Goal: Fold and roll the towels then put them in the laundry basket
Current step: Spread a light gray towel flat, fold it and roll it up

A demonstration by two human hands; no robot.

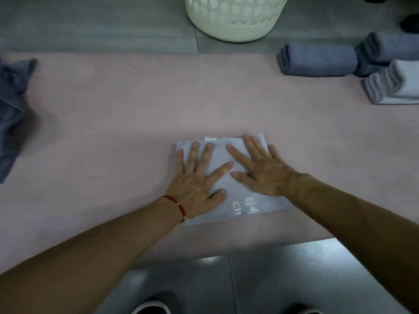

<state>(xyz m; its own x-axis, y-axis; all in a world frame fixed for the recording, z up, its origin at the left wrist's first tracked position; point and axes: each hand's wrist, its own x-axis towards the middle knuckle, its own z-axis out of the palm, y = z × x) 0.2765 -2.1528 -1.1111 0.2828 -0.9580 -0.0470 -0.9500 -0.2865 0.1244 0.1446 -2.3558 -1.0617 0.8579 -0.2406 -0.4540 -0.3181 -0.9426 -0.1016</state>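
Dark blue cloth is seen at the far left edge, where a crumpled towel [10, 114] lies loose on the pink mat [113, 123] spread over the grey floor [90, 23]. Toward the near middle of the mat, a pale blue folded towel [221, 155] is laid flat, with white lettering showing on its near right part and a small white tag at its far edge. It is pressed down by both hands. The left hand [199, 177] is laid flat on the towel's left half with fingers straight and spread, and a red string bracelet [179, 206] is worn on its wrist. The right hand [260, 168] is laid flat on the right half, fingers likewise straight and spread, nothing being gripped by either. A white perforated laundry basket [235, 17] is set on the floor beyond the mat's far edge, well apart from the folded towel. At the far right, three rolled towels are grouped together: a dark blue roll [317, 60], a second dark blue roll [390, 46] behind it, and a light grey roll [394, 85] nearer, at the frame's right edge.
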